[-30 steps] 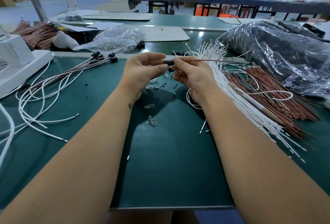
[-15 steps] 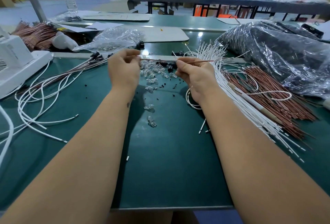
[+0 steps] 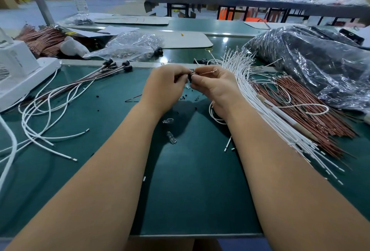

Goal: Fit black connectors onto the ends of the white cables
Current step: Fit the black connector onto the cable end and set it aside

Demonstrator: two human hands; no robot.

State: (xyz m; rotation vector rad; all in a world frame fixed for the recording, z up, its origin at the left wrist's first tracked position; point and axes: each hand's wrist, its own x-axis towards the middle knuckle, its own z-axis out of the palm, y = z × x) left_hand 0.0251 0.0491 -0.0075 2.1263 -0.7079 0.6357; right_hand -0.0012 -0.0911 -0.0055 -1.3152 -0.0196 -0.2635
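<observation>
Both hands meet above the green table (image 3: 192,190). My left hand (image 3: 162,88) pinches a small black connector (image 3: 189,77) between its fingertips. My right hand (image 3: 212,86) pinches the same connector from the other side and holds a thin brown wire (image 3: 210,72) whose metal tip points right. A white cable (image 3: 212,114) loops out under my right wrist. A fan of loose white cables (image 3: 260,100) lies to the right. Cables with black connectors fitted (image 3: 118,65) lie at the left.
Brown wire bundles (image 3: 310,110) lie beside the white fan, with a black plastic bag (image 3: 320,66) behind them. Two clear bulbs (image 3: 170,128) and black specks sit under my hands. A white device (image 3: 22,70) stands at the left and a clear bag (image 3: 130,46) behind.
My left hand, drawn apart to the left half a second ago, has come back to my right hand. Both now pinch the black connector together.
</observation>
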